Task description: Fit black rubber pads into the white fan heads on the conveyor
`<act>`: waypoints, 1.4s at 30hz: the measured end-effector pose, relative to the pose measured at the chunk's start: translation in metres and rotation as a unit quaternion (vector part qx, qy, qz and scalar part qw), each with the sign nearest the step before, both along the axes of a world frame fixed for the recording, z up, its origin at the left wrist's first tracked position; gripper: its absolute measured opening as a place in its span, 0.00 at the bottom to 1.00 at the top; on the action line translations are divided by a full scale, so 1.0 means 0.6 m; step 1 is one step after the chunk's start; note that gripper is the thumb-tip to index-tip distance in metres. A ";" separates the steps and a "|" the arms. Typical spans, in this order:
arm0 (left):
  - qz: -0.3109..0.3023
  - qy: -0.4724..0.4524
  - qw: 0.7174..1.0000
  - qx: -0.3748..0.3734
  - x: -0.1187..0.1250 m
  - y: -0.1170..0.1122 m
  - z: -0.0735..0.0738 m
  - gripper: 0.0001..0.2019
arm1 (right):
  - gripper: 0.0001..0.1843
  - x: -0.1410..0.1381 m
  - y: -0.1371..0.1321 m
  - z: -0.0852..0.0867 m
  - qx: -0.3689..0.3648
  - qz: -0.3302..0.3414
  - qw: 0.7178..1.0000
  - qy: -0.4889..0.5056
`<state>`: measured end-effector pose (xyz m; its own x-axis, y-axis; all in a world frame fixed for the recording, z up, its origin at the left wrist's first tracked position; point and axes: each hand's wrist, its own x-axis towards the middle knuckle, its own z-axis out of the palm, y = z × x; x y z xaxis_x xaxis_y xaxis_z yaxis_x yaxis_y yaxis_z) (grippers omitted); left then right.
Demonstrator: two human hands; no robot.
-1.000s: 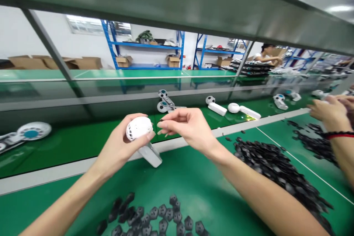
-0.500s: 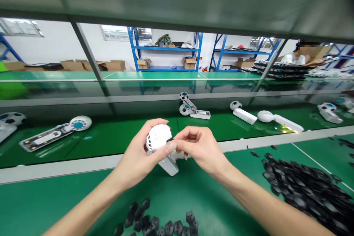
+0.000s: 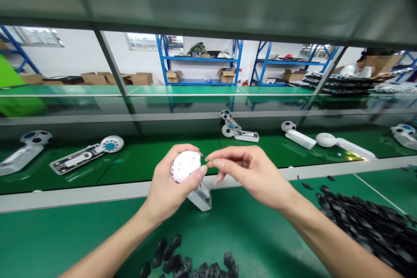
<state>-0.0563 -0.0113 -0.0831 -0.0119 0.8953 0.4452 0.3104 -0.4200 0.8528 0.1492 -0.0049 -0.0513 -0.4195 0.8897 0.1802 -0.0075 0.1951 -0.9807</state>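
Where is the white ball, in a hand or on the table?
In a hand: the left hand wraps around the white ball.

White vented ball (image 3: 185, 166) on grey handle (image 3: 201, 198)

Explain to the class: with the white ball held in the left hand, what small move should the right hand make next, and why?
Probably the right hand should take one piece from the pile of black pentagonal pieces and press it onto the white perforated ball. The left hand grips that ball, the right hand is free, and the visible side looks bare, unlike the black-patched ball beyond.
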 end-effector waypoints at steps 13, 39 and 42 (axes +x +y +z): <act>0.022 -0.145 0.981 -0.127 0.004 0.047 -0.020 0.28 | 0.18 0.021 -0.001 -0.006 -0.015 -0.030 0.992 -0.125; 0.262 0.377 0.884 -0.088 -0.296 0.201 -0.009 0.39 | 0.07 -0.072 -0.043 -0.085 0.229 0.208 0.855 -0.416; 0.286 0.290 0.912 -0.049 -0.251 0.172 -0.016 0.34 | 0.07 -0.088 -0.044 -0.088 0.278 0.231 0.806 -0.469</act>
